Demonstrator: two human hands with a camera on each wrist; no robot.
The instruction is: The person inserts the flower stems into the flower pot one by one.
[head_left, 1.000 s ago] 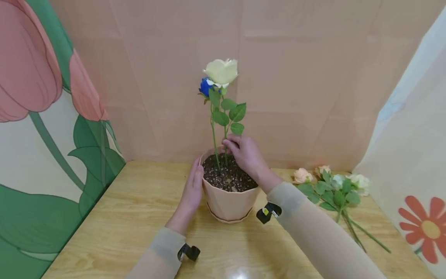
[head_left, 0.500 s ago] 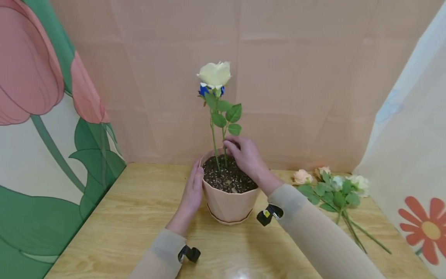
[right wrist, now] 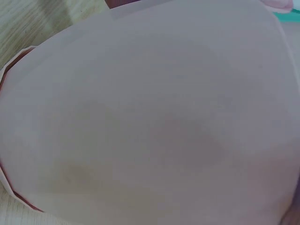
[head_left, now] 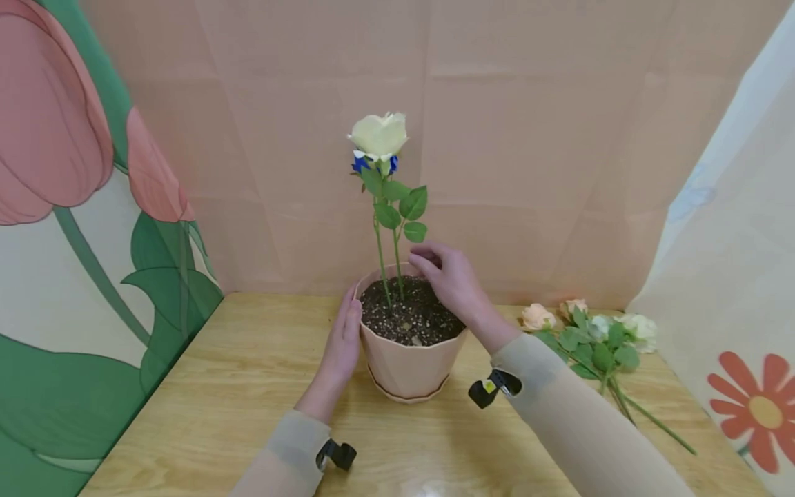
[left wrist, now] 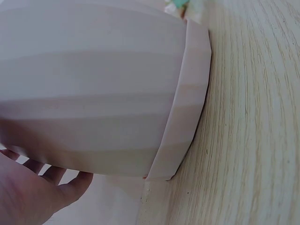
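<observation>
A pink faceted flowerpot [head_left: 410,369] filled with dark soil [head_left: 404,321] stands on its saucer. A white rose [head_left: 378,135] and a blue rose [head_left: 359,164] stand upright in the soil, the blue bloom partly hidden behind the white one. My left hand [head_left: 344,338] rests against the pot's left side; in the left wrist view its fingers [left wrist: 75,187] touch the wall. Over the rim at the back right is my right hand [head_left: 450,279], fingers loosely bent and holding nothing, just right of the white rose's stem. The pot's wall fills most of the right wrist view.
Several cut roses, peach and white, lie with their green stems [head_left: 658,422] at the right of the wooden table [head_left: 205,414]. A pink cloth backdrop [head_left: 528,159] hangs behind, with flower-printed panels at both sides.
My right hand has let go of the white rose's stem and drawn off to the right. The white bloom has shifted left, in front of the blue one. My left hand stays on the pot.
</observation>
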